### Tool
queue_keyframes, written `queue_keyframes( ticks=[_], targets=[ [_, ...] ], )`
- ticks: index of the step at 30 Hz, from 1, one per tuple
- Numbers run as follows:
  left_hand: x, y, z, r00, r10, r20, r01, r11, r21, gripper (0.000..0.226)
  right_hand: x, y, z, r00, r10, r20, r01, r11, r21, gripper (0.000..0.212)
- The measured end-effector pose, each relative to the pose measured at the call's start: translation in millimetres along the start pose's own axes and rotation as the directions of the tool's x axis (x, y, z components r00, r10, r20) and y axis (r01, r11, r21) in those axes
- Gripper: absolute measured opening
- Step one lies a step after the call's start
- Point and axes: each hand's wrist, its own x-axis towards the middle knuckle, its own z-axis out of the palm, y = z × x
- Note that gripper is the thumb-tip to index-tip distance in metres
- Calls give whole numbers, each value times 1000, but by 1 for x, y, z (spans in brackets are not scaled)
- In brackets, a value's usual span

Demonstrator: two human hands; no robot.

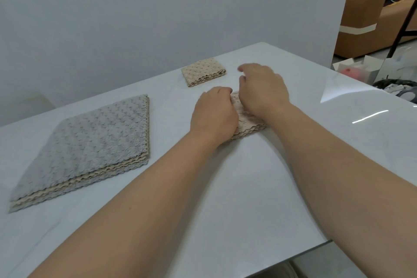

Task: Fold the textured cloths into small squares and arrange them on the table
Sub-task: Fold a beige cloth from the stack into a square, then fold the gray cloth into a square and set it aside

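Both hands rest on a small beige cloth (246, 119) near the middle of the white table (248, 187): the left hand (213, 116) lies curled over its left side, and the right hand (262, 90) presses on its far right part with fingers loosely spread (neither clearly pinches the fabric, and I cannot tell how firm the hold is). A finished folded square (203, 71) sits just beyond, apart from them. A stack of larger grey-and-beige cloths (90, 149) lies well to the left.
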Motion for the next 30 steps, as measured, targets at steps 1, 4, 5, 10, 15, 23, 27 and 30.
queue_keyframes(
  ticks=[1,4,5,10,15,23,27,30],
  targets=[
    [-1,-2,2,999,5,36,-5,1000,2,31,-2,-2,1,995,-81,62,80,997,22,42],
    [-5,-9,16,989,7,150,-15,999,48,35,-11,-2,15,942,-187,280,177,982,62,36],
    [-4,-13,20,986,-10,169,3,999,47,39,-12,1,18,927,-184,326,168,983,76,34],
    [-3,-24,23,940,-144,309,108,986,130,60,-8,8,22,904,-126,408,98,991,89,40],
    [-13,-32,16,903,-249,351,211,967,142,62,-5,13,24,888,-110,447,61,991,122,46],
    [-18,-29,3,902,-268,339,302,952,-52,59,-13,11,11,919,-92,384,5,975,221,47],
    [-37,-41,-23,948,-313,60,318,931,-178,50,-16,-10,-15,967,-88,238,94,995,-12,42],
    [-52,-64,-44,950,-309,-39,302,944,-131,45,-27,-58,-22,967,-171,188,180,983,-31,35]
  ],
)
